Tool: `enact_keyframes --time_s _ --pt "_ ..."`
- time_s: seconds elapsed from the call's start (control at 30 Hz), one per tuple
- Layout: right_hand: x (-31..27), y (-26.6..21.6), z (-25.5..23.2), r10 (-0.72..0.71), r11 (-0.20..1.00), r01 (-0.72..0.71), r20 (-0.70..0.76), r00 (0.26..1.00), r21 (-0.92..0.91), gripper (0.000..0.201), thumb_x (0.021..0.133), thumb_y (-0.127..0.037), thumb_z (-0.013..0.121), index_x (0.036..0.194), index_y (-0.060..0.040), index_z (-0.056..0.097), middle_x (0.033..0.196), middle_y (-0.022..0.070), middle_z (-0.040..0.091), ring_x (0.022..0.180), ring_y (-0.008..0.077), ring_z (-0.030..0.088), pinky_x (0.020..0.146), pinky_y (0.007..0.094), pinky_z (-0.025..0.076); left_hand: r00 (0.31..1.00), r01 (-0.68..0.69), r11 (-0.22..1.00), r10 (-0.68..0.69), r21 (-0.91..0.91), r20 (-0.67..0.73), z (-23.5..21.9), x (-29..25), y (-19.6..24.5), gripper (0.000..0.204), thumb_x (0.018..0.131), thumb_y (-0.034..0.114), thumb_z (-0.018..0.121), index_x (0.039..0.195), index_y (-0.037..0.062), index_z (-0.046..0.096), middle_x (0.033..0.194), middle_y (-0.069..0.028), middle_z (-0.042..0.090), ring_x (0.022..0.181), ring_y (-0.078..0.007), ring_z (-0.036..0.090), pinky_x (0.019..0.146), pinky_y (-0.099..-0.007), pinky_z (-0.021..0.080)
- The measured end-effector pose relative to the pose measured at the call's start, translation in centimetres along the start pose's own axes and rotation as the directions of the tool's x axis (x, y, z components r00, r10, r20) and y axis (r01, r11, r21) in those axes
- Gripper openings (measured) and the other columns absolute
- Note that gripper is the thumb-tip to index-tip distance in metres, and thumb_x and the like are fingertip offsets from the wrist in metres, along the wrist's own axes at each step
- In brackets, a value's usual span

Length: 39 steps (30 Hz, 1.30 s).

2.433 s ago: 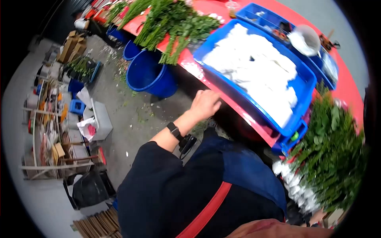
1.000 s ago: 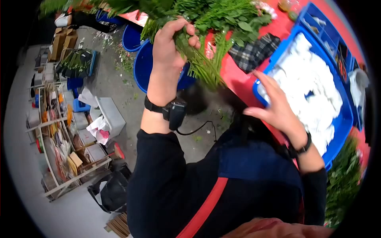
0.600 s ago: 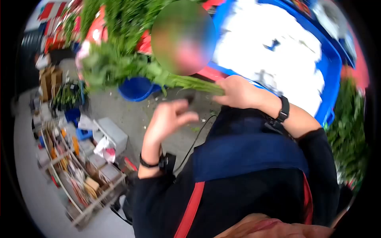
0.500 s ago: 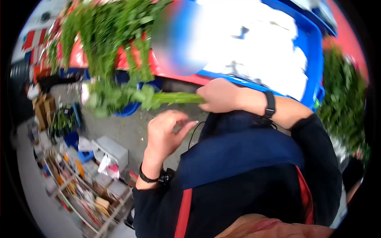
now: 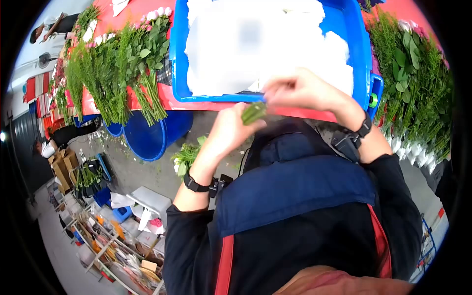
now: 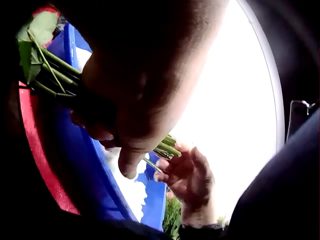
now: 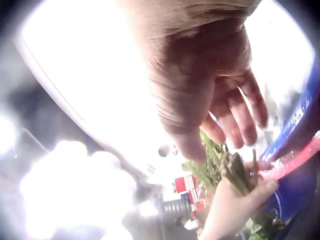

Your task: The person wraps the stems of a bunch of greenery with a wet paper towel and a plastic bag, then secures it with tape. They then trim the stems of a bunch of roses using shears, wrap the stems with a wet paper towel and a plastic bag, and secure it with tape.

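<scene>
My left hand (image 5: pixel 231 130) grips a bunch of leafy flowers (image 5: pixel 253 113) near its cut stem ends, which poke out past the thumb. The leafy part trails down behind the forearm, low over the floor. In the left wrist view, green stems (image 6: pixel 55 65) run through the fist and come out on the other side. Right beside the stem ends is my right hand (image 5: pixel 305 91), its fingers loosely bent. The right wrist view shows that hand's fingers (image 7: pixel 232 117) spread above the stem ends (image 7: pixel 232 167), with nothing held in them.
A blue tub (image 5: pixel 177 73) heaped with white material stands on the red table (image 5: pixel 201 104). More flower bunches (image 5: pixel 118 73) lie along the table at left, and wrapped ones (image 5: pixel 413 93) at right. A blue bucket (image 5: pixel 147 140) stands below; a crowded rack (image 5: pixel 118 246) is at lower left.
The left hand, empty at first, took up the bunch, which passed to the right hand. Now the left grips it and the right has let go. The head view has swung round.
</scene>
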State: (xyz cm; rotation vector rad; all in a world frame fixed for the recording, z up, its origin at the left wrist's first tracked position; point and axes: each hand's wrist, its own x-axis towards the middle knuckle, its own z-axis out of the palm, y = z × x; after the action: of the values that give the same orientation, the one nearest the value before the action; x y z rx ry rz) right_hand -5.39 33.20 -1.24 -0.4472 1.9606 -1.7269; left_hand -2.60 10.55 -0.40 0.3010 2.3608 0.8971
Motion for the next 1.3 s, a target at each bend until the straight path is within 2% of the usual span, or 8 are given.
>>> enact_keyframes --time_s 0.07,0.2,0.5,0.63,0.73,0.83,0.97,1.3 --pt "0.5 0.6 -1.5 0.115 0.975 -0.15 -0.208 0.971 -0.161 0.024 0.08 -0.018 0.069 0.097 -0.0013 0.066 0.08 0.0088 0.067 0.072 0.0139 0.063 0.064 0.0294 0.05 0.996 0.088 0.994 -0.089 -0.067 -0.001 -1.3 0.2 -0.2 0.029 0.079 0.025 0.075 0.093 0.0016 0.066 0.075 -0.0101 0.065 0.067 -0.0099 0.054 0.067 -0.0309 0.047" --pt "2.8 2.3 2.6 -0.373 0.545 0.043 -0.196 0.907 -0.837 0.025 0.075 -0.028 0.07 0.083 -0.0052 0.064 0.077 0.0122 0.06 0.078 0.0322 0.06 0.065 0.0402 0.05 0.99 0.1 0.99 -0.108 -0.1 -0.085 -1.9 1.2 -1.2 0.03 0.08 0.026 0.074 0.087 -0.0002 0.062 0.067 -0.0054 0.06 0.061 -0.0102 0.05 0.059 -0.0311 0.045" --pt "3.4 3.5 -1.1 -0.214 0.879 -0.041 -0.47 0.856 -0.475 0.016 0.079 -0.018 0.067 0.081 -0.0025 0.067 0.073 0.0123 0.063 0.068 0.0247 0.063 0.063 0.0318 0.05 0.958 0.072 0.923 -0.169 -0.378 -0.231 -1.6 3.5 -3.2 0.024 0.082 0.024 0.074 0.076 0.0056 0.059 0.055 0.0041 0.048 0.048 -0.0051 0.043 0.043 -0.0233 0.034" --pt "4.3 2.6 3.3 -0.487 0.47 0.02 -0.241 0.84 -0.882 0.016 0.076 -0.022 0.066 0.077 -0.0061 0.065 0.076 0.01 0.063 0.073 0.0306 0.062 0.067 0.0393 0.051 0.967 0.075 0.906 -0.168 -0.417 -0.192 -1.6 4.3 -2.3 0.023 0.083 0.025 0.072 0.078 0.0051 0.061 0.055 0.0026 0.05 0.046 -0.0062 0.045 0.043 -0.0241 0.036" --pt "4.7 2.9 2.8 -0.386 0.533 -0.015 -0.259 0.885 -0.846 0.02 0.076 -0.021 0.068 0.084 -0.0036 0.066 0.082 0.0125 0.065 0.079 0.0275 0.064 0.07 0.036 0.051 0.979 0.09 0.876 -0.164 -0.473 -0.119 -1.6 4.4 -1.7 0.024 0.086 0.025 0.069 0.081 0.0034 0.062 0.06 -0.0012 0.057 0.048 -0.0076 0.05 0.045 -0.0246 0.038" --pt "4.1 5.5 0.1 -0.191 0.944 0.032 -0.464 0.865 -0.329 0.018 0.08 -0.016 0.069 0.093 -0.0027 0.067 0.077 0.0041 0.064 0.071 0.0124 0.058 0.061 0.0294 0.048 0.979 0.131 0.771 -0.198 -0.623 -0.039 -1.2 4.4 -2.0 0.025 0.087 0.026 0.067 0.083 0.0016 0.062 0.068 -0.0049 0.062 0.05 -0.0095 0.054 0.046 -0.0254 0.041" --pt "1.5 2.1 -2.1 0.154 0.934 0.05 -0.524 0.838 0.354 0.016 0.086 -0.011 0.066 0.099 -0.0008 0.068 0.085 -0.0013 0.065 0.079 0.0061 0.056 0.07 0.0235 0.047 0.991 0.077 0.787 -0.13 -0.612 -0.043 -2.0 4.4 -0.9 0.025 0.087 0.023 0.066 0.089 -0.001 0.063 0.072 -0.0058 0.063 0.049 -0.0094 0.053 0.045 -0.024 0.041" --pt "-0.4 2.4 0.7 0.088 0.99 -0.049 -0.314 0.945 0.13 0.024 0.083 -0.01 0.069 0.104 0.0003 0.065 0.093 0.0006 0.062 0.08 0.0057 0.056 0.072 0.0215 0.047 0.989 -0.011 0.774 -0.083 -0.633 -0.119 -0.6 5.3 2.1 0.026 0.083 0.012 0.07 0.102 -0.0026 0.061 0.071 -0.0032 0.061 0.047 -0.0069 0.048 0.04 -0.0219 0.037"
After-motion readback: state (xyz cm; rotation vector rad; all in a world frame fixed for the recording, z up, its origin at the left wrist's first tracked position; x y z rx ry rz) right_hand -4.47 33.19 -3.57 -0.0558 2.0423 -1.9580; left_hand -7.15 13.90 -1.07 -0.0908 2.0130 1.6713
